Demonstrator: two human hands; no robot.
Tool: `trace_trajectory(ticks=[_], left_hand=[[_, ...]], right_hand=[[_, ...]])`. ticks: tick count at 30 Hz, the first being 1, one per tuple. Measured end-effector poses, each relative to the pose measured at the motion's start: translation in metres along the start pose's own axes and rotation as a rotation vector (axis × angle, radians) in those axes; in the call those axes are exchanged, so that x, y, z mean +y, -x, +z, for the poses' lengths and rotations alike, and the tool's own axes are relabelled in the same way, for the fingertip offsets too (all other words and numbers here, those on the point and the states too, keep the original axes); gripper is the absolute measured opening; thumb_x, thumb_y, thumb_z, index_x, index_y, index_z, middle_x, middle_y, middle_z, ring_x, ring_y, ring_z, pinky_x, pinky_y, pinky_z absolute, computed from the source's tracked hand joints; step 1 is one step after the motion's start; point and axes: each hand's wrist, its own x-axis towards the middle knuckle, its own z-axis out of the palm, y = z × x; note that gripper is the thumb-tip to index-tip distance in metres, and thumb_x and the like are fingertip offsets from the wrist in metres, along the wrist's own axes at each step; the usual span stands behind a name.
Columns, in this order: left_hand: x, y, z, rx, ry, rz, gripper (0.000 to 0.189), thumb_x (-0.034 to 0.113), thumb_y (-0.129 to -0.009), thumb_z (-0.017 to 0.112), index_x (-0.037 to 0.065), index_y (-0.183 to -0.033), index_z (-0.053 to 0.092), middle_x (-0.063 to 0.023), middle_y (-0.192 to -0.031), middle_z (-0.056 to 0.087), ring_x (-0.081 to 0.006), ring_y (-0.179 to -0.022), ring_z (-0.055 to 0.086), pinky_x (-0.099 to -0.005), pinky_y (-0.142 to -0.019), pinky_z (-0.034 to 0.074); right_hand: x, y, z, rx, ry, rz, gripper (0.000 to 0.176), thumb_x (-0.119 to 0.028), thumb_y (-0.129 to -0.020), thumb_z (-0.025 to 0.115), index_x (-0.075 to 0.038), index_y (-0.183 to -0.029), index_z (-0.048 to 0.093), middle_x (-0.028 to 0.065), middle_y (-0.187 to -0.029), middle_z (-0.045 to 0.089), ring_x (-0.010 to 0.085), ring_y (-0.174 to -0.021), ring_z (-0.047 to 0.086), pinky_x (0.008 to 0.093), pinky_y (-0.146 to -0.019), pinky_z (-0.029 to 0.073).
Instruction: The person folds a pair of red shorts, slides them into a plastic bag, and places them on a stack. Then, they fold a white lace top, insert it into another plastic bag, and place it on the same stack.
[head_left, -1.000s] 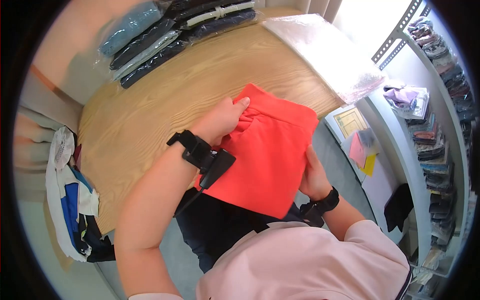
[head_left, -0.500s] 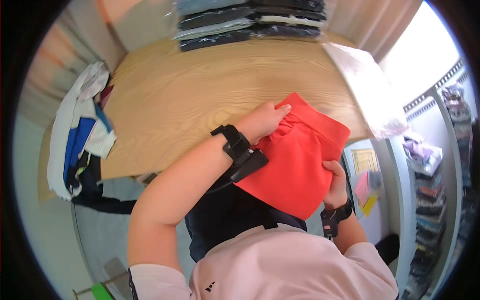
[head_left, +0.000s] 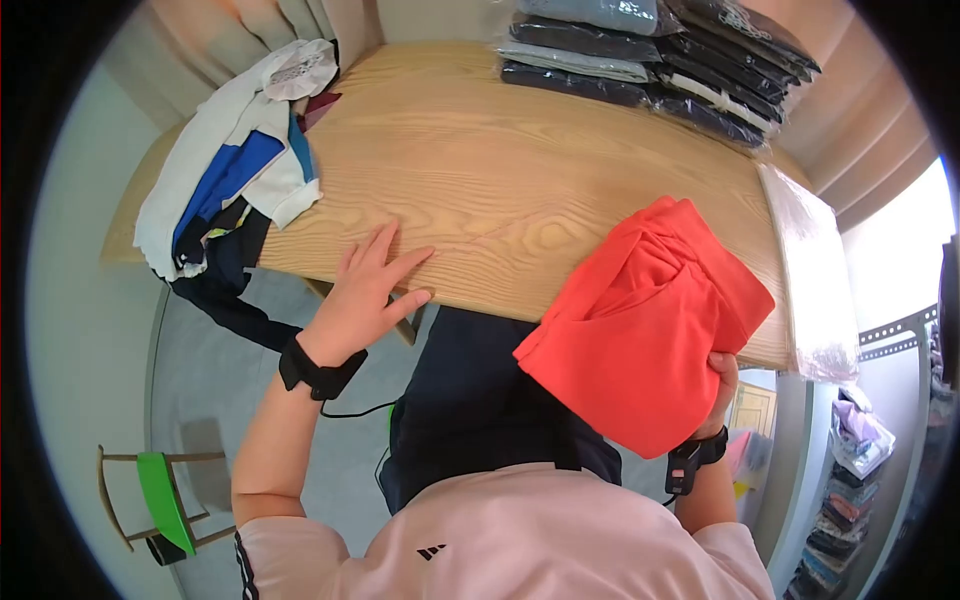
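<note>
A pair of red shorts [head_left: 640,330], folded over and showing a wide waistband at its right, rests partly on the table and hangs past its front edge. My right hand [head_left: 720,392] grips the lower right side of the shorts; most of its fingers are hidden behind the cloth. My left hand [head_left: 370,288] is open with spread fingers and holds nothing. It lies over the table's front edge, apart from the shorts, with the fingertips over the wood.
Clothes in white, blue and black [head_left: 225,170] are heaped at the table's left end. Stacks of bagged garments [head_left: 640,65] stand at the back right. Clear plastic bags [head_left: 815,270] lie along the right edge of the wooden table [head_left: 450,150]. A green-backed chair [head_left: 165,500] stands lower left.
My left hand has let go of the shorts near the waistband and moved left, opening. The right hand keeps its hold. The view has turned left, showing more of the clothes heap.
</note>
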Motion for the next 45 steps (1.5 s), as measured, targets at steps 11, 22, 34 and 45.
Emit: trace_trajectory(ticks=[11, 22, 34, 45], left_hand=[[-0.011, -0.005, 0.005, 0.013, 0.068, 0.074, 0.046, 0.023, -0.088, 0.058, 0.007, -0.13, 0.049, -0.0168, -0.138, 0.04, -0.0341, -0.126, 0.037, -0.0424, -0.105, 0.029], [-0.015, -0.005, 0.01, 0.119, 0.189, -0.017, 0.05, 0.026, -0.089, 0.055, 0.003, -0.132, 0.044, -0.0156, -0.133, 0.046, -0.0314, -0.125, 0.039, -0.0422, -0.103, 0.029], [0.028, -0.013, -0.003, 0.269, 0.492, 0.173, 0.046, 0.011, -0.087, 0.049, -0.003, -0.131, 0.044, -0.0213, -0.132, 0.046, -0.0364, -0.121, 0.044, -0.0413, -0.101, 0.035], [0.024, -0.019, 0.004, 0.349, 0.453, 0.158, 0.064, -0.014, -0.076, 0.045, -0.003, -0.138, 0.034, -0.0226, -0.138, 0.039, -0.0388, -0.127, 0.037, -0.0409, -0.106, 0.031]], right_hand=[[0.016, -0.005, 0.035, -0.09, 0.056, 0.07, 0.058, -0.008, -0.072, 0.052, -0.001, -0.129, 0.041, 0.0167, -0.127, 0.052, 0.0331, -0.113, 0.054, 0.0447, -0.1, 0.043], [0.028, -0.004, 0.039, -0.102, 0.08, 0.105, 0.059, -0.007, -0.073, 0.051, 0.0, -0.13, 0.04, 0.0169, -0.127, 0.051, 0.0324, -0.114, 0.053, 0.0447, -0.101, 0.042], [0.047, -0.013, 0.073, -0.2, 0.137, 0.295, 0.061, -0.007, -0.07, 0.051, 0.001, -0.13, 0.041, 0.0181, -0.127, 0.052, 0.0338, -0.114, 0.053, 0.0466, -0.101, 0.042], [0.064, -0.057, 0.053, -0.173, -0.069, 0.707, 0.043, -0.009, -0.085, 0.045, 0.005, -0.126, 0.042, 0.0209, -0.121, 0.056, 0.031, -0.107, 0.059, 0.0446, -0.093, 0.05]])
